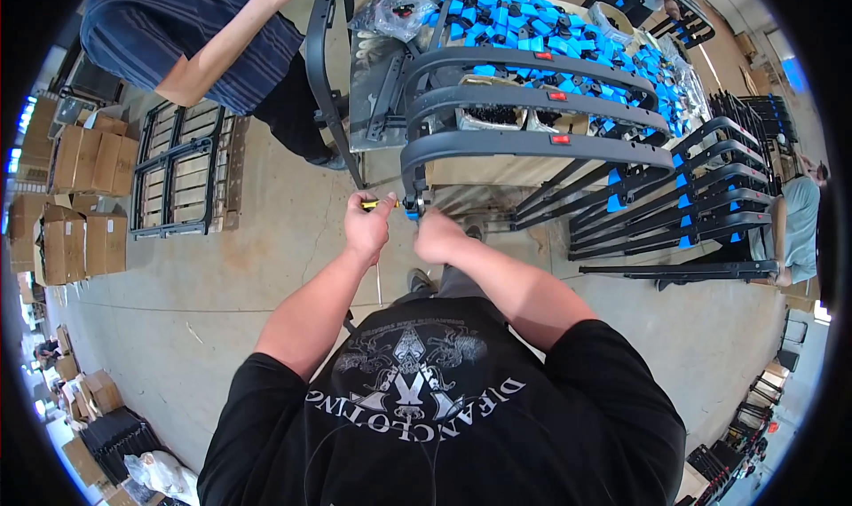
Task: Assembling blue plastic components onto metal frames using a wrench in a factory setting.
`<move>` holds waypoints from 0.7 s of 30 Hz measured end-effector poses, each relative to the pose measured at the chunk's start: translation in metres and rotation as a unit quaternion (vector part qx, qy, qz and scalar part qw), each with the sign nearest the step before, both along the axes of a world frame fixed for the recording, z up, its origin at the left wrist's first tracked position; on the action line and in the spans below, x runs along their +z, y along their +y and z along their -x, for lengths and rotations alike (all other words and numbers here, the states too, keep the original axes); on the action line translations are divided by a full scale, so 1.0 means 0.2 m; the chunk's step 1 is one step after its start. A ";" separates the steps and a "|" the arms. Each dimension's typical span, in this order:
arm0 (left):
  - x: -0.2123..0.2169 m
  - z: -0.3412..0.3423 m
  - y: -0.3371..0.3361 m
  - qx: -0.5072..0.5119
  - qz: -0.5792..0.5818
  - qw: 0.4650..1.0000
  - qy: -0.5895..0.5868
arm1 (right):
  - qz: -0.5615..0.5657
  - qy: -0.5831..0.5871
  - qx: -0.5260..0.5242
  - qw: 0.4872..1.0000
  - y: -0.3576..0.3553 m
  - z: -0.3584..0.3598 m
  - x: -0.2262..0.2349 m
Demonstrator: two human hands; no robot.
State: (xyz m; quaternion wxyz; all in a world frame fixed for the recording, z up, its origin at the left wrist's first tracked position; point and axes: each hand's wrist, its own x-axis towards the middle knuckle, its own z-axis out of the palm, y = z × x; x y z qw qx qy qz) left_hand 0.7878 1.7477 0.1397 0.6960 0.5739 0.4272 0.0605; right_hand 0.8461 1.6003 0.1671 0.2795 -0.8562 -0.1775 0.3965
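Observation:
My left hand (368,228) is closed around the yellow-and-black handle (369,205) of a screwdriver-like tool, whose thin metal rod (380,282) seems to hang below the fist. Just to its right, my right hand (438,237) is closed at the lower end of a black curved tube frame (532,144). A small blue piece (412,212) and a dark fitting sit at that end, against my right fingers. What the right fingers grip is hidden. Two more curved black frames (532,98) with red labels lie behind the near one.
A table (365,138) carries a heap of blue and black plastic parts (524,27) and boxes of small black pieces (493,115). Stacked black frames (683,186) stand right. A person in a striped shirt (177,35) works at left, near cardboard boxes (93,160) and a pallet (182,164).

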 end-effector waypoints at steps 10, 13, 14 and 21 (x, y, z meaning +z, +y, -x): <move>-0.02 0.03 0.04 0.007 0.018 1.000 0.013 | -0.052 0.091 -0.048 0.993 0.02 -0.03 0.00; 0.00 0.05 0.02 0.020 0.020 1.000 -0.007 | -0.182 0.461 -0.239 0.835 -0.02 -0.08 0.07; 0.01 0.02 0.01 0.034 0.029 0.999 -0.027 | -0.163 0.407 -0.166 0.883 -0.04 -0.07 0.00; -0.14 0.08 0.05 0.010 -0.082 0.996 0.014 | -0.152 0.438 -0.197 0.864 0.02 -0.08 0.10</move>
